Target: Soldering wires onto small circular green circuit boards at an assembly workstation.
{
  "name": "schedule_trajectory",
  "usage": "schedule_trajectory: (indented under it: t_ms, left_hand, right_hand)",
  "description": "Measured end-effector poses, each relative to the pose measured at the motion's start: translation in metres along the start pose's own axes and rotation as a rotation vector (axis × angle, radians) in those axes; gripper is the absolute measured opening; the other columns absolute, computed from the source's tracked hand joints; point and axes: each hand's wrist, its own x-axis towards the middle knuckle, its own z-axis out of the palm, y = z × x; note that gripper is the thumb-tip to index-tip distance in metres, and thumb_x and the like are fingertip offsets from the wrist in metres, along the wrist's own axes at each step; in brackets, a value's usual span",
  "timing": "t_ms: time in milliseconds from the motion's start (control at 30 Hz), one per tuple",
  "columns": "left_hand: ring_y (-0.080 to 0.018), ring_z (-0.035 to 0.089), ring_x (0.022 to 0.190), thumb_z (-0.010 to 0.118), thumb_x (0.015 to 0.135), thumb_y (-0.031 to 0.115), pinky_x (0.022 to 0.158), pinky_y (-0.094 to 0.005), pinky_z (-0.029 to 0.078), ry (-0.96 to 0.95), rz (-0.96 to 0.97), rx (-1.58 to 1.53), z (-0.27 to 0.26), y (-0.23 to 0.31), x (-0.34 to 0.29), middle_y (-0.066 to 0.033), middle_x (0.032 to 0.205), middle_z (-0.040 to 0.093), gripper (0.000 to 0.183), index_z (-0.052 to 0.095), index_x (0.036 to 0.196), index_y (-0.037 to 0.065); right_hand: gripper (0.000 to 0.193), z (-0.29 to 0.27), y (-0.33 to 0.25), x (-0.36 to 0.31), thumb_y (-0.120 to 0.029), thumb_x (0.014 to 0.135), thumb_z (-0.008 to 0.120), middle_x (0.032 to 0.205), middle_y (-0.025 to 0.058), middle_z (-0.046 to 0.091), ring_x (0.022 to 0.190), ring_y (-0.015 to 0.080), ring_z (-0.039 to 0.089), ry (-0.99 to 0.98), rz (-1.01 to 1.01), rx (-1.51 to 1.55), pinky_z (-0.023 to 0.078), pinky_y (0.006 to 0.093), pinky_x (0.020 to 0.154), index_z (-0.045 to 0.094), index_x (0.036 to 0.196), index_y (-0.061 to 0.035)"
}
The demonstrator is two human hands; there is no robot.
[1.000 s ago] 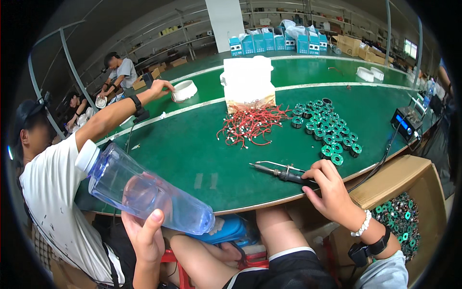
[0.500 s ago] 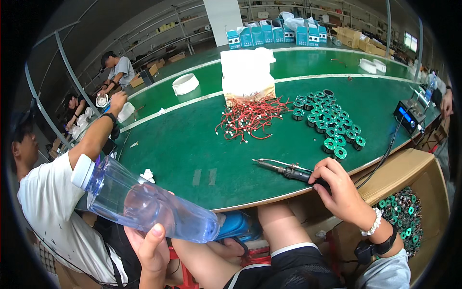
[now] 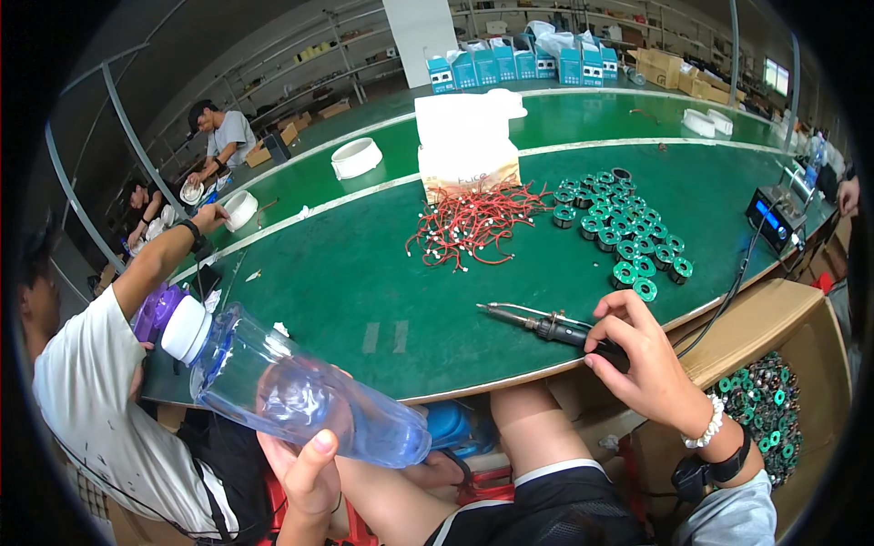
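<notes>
My left hand (image 3: 308, 478) is wrapped round a clear bluish plastic bottle (image 3: 364, 423), which lies tilted across the table's near edge. Its white collar (image 3: 186, 329) points up and left, with a purple piece (image 3: 162, 308) beside it. My right hand (image 3: 651, 369) has its fingers closed on the black handle of a soldering iron (image 3: 555, 329), near the table edge. A thin metal tube runs along the iron, whose tip points left over the green mat. Beyond it lie a heap of red wires (image 3: 473, 227) with white connectors and several green-topped ring-shaped coils (image 3: 628, 223).
A white box (image 3: 469, 168) stands behind the wires. To the right sits a soldering station (image 3: 774, 218), with a black cable leading to the iron. A carton (image 3: 756, 337) of small green-and-black parts is below the edge. A co-worker's arm (image 3: 164, 250) reaches over the table at left.
The bottle in my left hand has shifted right and slightly down, showing more of the purple piece. The co-worker's hand has lowered toward a white ring. My right hand stays nearly still on the soldering iron.
</notes>
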Motion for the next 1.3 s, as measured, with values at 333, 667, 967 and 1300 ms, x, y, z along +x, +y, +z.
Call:
schedule_trajectory:
  t_ms: [333,667,967,1300]
  left_hand:
    - [-0.0227,0.05,0.086,0.069,0.065,0.03,0.077,-0.0406,0.044,0.094,0.043,-0.272,0.012,-0.023,-0.019,-0.0121,0.101,0.046,0.068,0.038,0.117,-0.001]
    - [-0.0222,0.049,0.084,0.073,0.06,0.026,0.071,-0.0374,0.044,-0.173,0.11,-0.1,0.004,-0.041,-0.044,-0.011,0.1,0.046,0.077,0.033,0.121,0.002]
    - [-0.0269,0.059,0.093,0.079,0.06,0.02,0.084,-0.0332,0.043,-0.507,0.134,0.543,0.023,-0.051,-0.098,-0.0148,0.099,0.058,0.066,0.046,0.114,0.001]
    - [-0.0355,0.052,0.085,0.073,0.057,0.012,0.074,-0.0391,0.043,-0.648,0.244,0.327,-0.022,-0.135,-0.131,-0.0216,0.099,0.051,0.07,0.041,0.116,-0.008]
  right_hand:
    - [0.029,-0.018,-0.004,0.003,-0.006,0.064,0.067,0.085,0.0109,0.051,0.084,0.0284,0.05,0.057,-0.033,-0.17,0.041,0.0352,0.075,0.051,0.088,-0.0023]
    - [0.042,-0.049,-0.022,-0.003,-0.009,0.065,0.071,0.092,0.0079,0.055,0.079,0.0161,0.054,0.232,-0.049,0.237,0.042,0.0267,0.07,0.052,0.102,-0.0015]
    - [0.022,-0.014,-0.105,-0.015,-0.03,0.079,0.057,0.064,0.0038,0.046,0.046,0.012,0.043,0.155,-0.654,-0.188,0.031,0.0215,0.04,0.048,0.077,-0.0103]
    - [0.027,-0.017,-0.113,-0.014,-0.03,0.08,0.05,0.047,-0.0022,0.028,0.038,0.0107,0.036,0.006,-0.966,-0.305,0.026,0.0244,0.037,0.042,0.066,-0.0093]
